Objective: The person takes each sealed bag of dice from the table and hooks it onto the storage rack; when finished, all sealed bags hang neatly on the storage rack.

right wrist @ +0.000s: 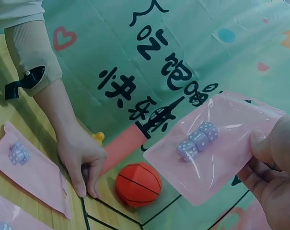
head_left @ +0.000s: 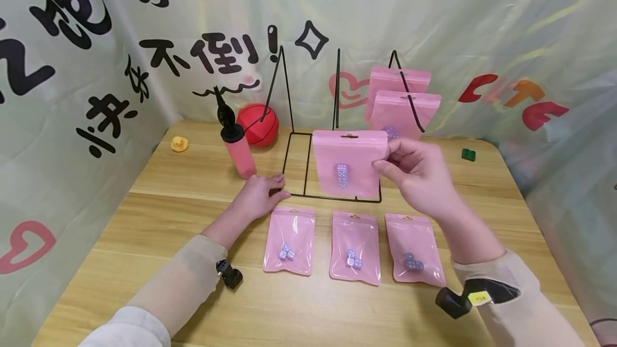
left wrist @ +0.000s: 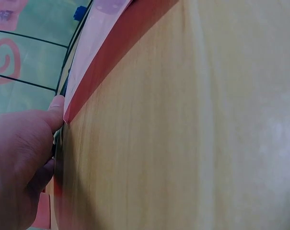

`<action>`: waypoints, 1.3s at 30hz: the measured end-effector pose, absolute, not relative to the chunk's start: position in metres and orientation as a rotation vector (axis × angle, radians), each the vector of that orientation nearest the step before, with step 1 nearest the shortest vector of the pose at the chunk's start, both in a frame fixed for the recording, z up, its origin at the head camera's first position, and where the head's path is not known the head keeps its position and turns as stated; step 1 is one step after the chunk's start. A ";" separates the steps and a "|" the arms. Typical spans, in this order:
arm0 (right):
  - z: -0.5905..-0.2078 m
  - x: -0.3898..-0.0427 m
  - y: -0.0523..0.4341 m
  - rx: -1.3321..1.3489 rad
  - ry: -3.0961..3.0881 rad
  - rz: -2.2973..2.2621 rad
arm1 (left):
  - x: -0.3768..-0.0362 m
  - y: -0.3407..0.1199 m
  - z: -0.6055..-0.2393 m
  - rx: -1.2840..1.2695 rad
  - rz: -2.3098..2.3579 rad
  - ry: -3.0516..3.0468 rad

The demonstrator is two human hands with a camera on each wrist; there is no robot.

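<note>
My right hand (head_left: 392, 167) pinches the right edge of a pink pouch (head_left: 348, 164) with several lilac dice inside, holding it upright above the table in front of a black wire rack (head_left: 308, 138). The same pouch (right wrist: 209, 143) shows in the right wrist view, held by my fingers (right wrist: 269, 143). My left hand (head_left: 262, 194) rests on the table and presses the rack's base wire at its front left corner; the left hand (right wrist: 82, 158) also shows from the right wrist. Two more pink pouches (head_left: 402, 103) hang on the rack. Three pink pouches (head_left: 354, 248) lie flat in a row near me.
A pink pump bottle (head_left: 238, 149), a red ball (head_left: 257, 125) and a small yellow duck (head_left: 179, 144) stand at the back left. A green brick (head_left: 468, 155) lies at the back right. Printed curtains enclose the wooden table (head_left: 168, 202) on three sides.
</note>
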State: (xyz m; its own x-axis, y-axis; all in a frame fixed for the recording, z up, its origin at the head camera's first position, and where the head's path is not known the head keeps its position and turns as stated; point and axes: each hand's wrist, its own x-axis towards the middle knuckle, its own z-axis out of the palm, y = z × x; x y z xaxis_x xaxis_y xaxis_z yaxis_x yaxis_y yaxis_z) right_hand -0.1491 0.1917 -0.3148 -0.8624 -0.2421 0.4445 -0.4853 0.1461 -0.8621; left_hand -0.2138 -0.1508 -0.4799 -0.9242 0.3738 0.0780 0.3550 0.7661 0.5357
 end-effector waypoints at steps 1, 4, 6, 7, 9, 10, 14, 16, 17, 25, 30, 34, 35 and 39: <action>-0.315 -0.151 0.190 0.713 -2.217 1.797 | -0.214 -0.151 -0.480 0.602 0.876 2.922; -0.315 -0.155 0.185 0.703 -2.220 1.778 | -0.214 -0.150 -0.479 0.601 0.875 2.924; -0.315 -0.158 0.183 0.702 -2.216 1.780 | -0.214 -0.150 -0.478 0.602 0.877 2.922; -0.315 -0.159 0.182 0.702 -2.213 1.784 | -0.214 -0.150 -0.478 0.600 0.876 2.922; -0.316 -0.162 0.180 0.703 -2.211 1.785 | -0.214 -0.150 -0.477 0.598 0.875 2.920; -0.316 -0.163 0.179 0.705 -2.212 1.786 | -0.214 -0.150 -0.477 0.597 0.875 2.919; -0.319 -0.167 0.177 0.691 -2.225 1.789 | -0.214 -0.150 -0.476 0.603 0.876 2.918; -0.320 -0.169 0.177 0.678 -2.230 1.795 | -0.214 -0.150 -0.477 0.609 0.880 2.922; -0.321 -0.170 0.176 0.672 -2.233 1.797 | -0.214 -0.150 -0.477 0.614 0.882 2.924; -0.326 -0.177 0.175 0.639 -2.241 1.814 | -0.214 -0.150 -0.479 0.670 0.893 2.950; -0.329 -0.182 0.173 0.590 -2.279 1.810 | -0.214 -0.150 -0.479 0.668 0.888 2.953; -0.329 -0.188 0.171 0.524 -2.287 1.814 | -0.214 -0.150 -0.479 0.660 0.887 2.948; -0.329 -0.190 0.170 0.508 -2.287 1.811 | -0.214 -0.150 -0.479 0.656 0.888 2.947; -0.328 -0.196 0.166 0.448 -2.283 1.786 | -0.214 -0.151 -0.479 0.648 0.886 2.946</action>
